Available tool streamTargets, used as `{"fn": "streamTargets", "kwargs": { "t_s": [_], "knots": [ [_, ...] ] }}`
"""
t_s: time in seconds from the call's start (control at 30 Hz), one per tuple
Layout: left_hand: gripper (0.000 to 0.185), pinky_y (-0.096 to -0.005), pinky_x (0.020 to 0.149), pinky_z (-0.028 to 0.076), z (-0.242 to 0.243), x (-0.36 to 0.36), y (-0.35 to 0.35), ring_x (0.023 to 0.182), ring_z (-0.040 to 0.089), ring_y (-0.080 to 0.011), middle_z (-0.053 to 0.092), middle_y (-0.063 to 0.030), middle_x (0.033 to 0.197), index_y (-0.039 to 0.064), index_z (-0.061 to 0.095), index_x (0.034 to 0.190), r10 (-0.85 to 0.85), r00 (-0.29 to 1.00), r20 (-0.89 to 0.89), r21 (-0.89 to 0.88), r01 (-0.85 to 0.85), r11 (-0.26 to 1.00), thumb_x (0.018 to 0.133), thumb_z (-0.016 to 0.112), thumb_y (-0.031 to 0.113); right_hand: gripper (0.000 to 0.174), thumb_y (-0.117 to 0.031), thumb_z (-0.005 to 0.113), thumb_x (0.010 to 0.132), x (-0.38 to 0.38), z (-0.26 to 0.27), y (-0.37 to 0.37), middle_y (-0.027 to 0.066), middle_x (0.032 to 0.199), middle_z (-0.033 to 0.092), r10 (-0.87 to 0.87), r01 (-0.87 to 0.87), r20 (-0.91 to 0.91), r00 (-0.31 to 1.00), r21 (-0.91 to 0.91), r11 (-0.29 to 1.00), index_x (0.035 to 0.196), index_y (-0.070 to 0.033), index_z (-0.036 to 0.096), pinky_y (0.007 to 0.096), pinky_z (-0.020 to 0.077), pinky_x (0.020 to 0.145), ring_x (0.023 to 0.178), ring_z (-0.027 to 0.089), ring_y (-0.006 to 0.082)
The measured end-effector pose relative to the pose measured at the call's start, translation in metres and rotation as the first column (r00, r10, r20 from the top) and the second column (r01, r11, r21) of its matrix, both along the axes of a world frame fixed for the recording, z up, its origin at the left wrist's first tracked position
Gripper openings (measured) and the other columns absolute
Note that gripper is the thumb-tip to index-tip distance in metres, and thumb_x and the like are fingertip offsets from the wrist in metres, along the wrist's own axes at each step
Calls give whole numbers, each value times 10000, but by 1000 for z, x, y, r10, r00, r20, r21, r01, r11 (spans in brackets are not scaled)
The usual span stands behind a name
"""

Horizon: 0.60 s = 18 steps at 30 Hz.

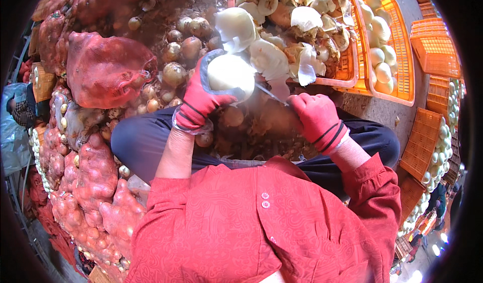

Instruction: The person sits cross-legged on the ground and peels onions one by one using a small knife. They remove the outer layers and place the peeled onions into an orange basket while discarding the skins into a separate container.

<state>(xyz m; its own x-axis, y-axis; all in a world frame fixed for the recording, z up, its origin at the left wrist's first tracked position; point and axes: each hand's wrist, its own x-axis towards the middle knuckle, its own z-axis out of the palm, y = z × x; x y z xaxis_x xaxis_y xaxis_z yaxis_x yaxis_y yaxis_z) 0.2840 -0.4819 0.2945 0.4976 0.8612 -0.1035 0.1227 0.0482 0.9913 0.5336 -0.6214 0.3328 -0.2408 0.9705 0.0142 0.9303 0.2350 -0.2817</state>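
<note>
My left hand (202, 98), in a red glove with a grey coated palm, holds a large peeled white onion (231, 76) above my lap. Gloved in red too, my right hand (315, 119) is closed around a knife, whose narrow blade (269, 93) points at the onion's lower right side; whether it touches cannot be told. The knife's handle is hidden in my fist. Peeled onion layers (268, 58) lie just beyond the onion. Unpeeled brown onions (191, 47) are heaped behind my left hand, with more onions and loose skins between my knees.
An orange plastic crate (351, 80) full of skins and peelings stands ahead at right, beside another orange crate (405, 98) of peeled onions. Red mesh sacks (109, 70) crowd the left. Further orange crates (420, 143) line the far right. A person (22, 109) is at the far left.
</note>
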Motion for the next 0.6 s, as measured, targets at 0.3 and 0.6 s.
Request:
{"fn": "streamTargets", "kwargs": {
  "t_s": [0.3,0.6],
  "knots": [
    [944,-334,1027,426,1,-2,4,1173,529,-170,561,-39,1265,81,464,1361,-11,1000,11,-65,12,998,515,881,62,278,-257,724,742,-10,-2,4,72,782,609,18,-18,-13,1000,-18,1000,927,-117,572,413,492,608,686,633,286],
    [923,-333,1030,418,-2,-9,13,1173,525,-168,561,-31,1254,91,477,1359,-77,996,38,-59,79,995,524,870,61,317,-191,699,722,-12,4,3,93,816,611,-24,19,-57,998,-86,996,1006,-111,583,420,493,629,715,629,313]
  ]
}}
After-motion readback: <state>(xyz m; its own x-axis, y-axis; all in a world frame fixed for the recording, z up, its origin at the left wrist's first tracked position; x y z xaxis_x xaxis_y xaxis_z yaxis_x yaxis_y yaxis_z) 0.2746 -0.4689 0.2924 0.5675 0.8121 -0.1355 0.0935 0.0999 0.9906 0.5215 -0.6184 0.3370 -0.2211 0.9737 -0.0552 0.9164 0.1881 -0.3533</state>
